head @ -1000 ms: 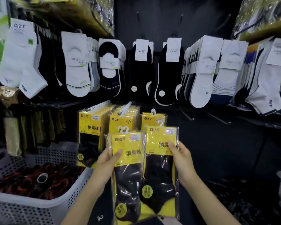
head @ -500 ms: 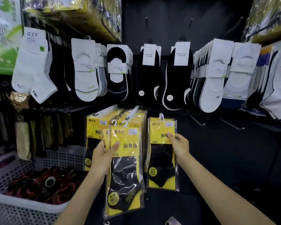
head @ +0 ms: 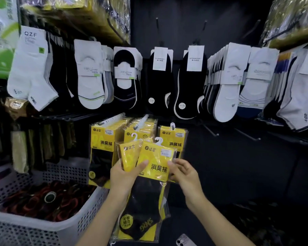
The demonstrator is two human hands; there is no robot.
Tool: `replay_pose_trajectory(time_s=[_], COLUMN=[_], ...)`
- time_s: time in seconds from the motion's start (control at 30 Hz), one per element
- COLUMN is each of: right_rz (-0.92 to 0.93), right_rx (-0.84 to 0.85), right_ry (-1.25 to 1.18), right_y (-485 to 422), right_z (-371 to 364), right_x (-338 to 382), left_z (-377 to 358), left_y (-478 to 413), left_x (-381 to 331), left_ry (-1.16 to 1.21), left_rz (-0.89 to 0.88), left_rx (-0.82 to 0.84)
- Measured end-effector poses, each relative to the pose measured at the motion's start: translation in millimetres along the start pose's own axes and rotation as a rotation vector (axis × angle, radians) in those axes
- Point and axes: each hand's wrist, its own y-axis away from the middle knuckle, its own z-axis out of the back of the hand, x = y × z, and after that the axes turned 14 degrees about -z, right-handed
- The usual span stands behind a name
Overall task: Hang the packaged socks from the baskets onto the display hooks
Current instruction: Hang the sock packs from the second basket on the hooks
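Right now the front sock packet [head: 156, 162], a clear plastic sleeve with a yellow card header and a black sock inside, sits low in the middle of the view, tilted to the right and in front of the rack, not yet on any hook. Its small white plastic hanger [head: 158, 140] points up, which suits sliding it onto a peg. A second yellow-headed packet [head: 127, 155] lies fanned out just behind it to the left.

The left hand [head: 124, 174] grips both packets from the left, thumb pressed across the yellow cards and fingers hidden behind, so it acts as the holder for the small stack. The right hand [head: 183, 173] pinches the right edge of the front sock packet, thumb on the card and fingers curled; I judge it is peeling that one off the stack to hang it alone.

Just behind, a single matching hung packet [head: 172, 139] dangles on the rightmost yellow peg, while two crowded rows of yellow packets [head: 103, 139] fill the pegs to its left, so the sparse peg looks like the likely target. Bare black display hooks [head: 211, 130] jut out further right. Above hang white and black low-cut socks [head: 160, 80] on card bands. A white perforated plastic basket [head: 16, 233] with dark red and black items stands at lower left, within easy reach. A pale phone [head: 184, 242] lies at the bottom edge.
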Motion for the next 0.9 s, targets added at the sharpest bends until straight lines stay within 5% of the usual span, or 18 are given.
replay_pose_trajectory(time_s=[0.47, 0.9], right_rz=[-0.055, 0.072], right_rx=[0.131, -0.09], right_ry=[-0.14, 0.007], right_y=[8, -41], right_z=[15, 27], right_x=[9, 37], left_z=[0, 27], left_y=[4, -33], left_x=[-13, -7], left_ry=[-0.014, -0.046], left_rz=[-0.006, -0.099], left_rx=[0.248, -0.196])
